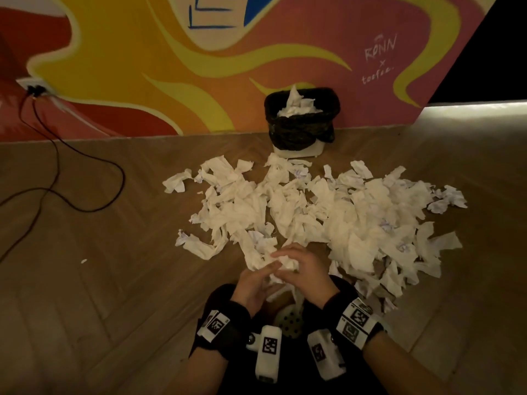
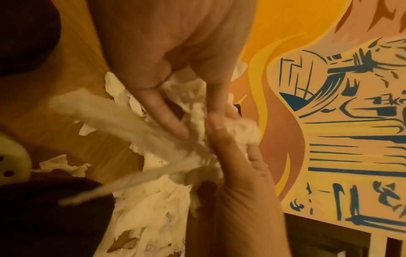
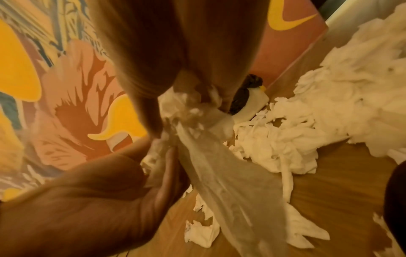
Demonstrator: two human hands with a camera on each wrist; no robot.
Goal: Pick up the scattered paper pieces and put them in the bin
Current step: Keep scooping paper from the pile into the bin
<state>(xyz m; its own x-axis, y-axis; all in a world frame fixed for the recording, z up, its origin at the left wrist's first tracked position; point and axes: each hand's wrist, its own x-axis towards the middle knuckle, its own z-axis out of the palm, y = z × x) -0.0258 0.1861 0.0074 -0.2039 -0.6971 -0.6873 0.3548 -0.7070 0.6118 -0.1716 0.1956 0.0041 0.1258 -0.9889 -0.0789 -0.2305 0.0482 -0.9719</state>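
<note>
Low in the head view my left hand and right hand meet around a crumpled paper wad. In the left wrist view the left thumb and fingers pinch the wad, and a long strip trails off blurred. In the right wrist view my right hand curls round the same wad. A wide heap of torn white paper pieces covers the floor between my hands and the bin. The bin is lined with a black bag, stands against the wall and has paper in it.
The painted mural wall runs behind the bin. A black cable loops over the wooden floor at left from a wall socket. A tiny scrap lies alone at left. A grey ledge rises at right.
</note>
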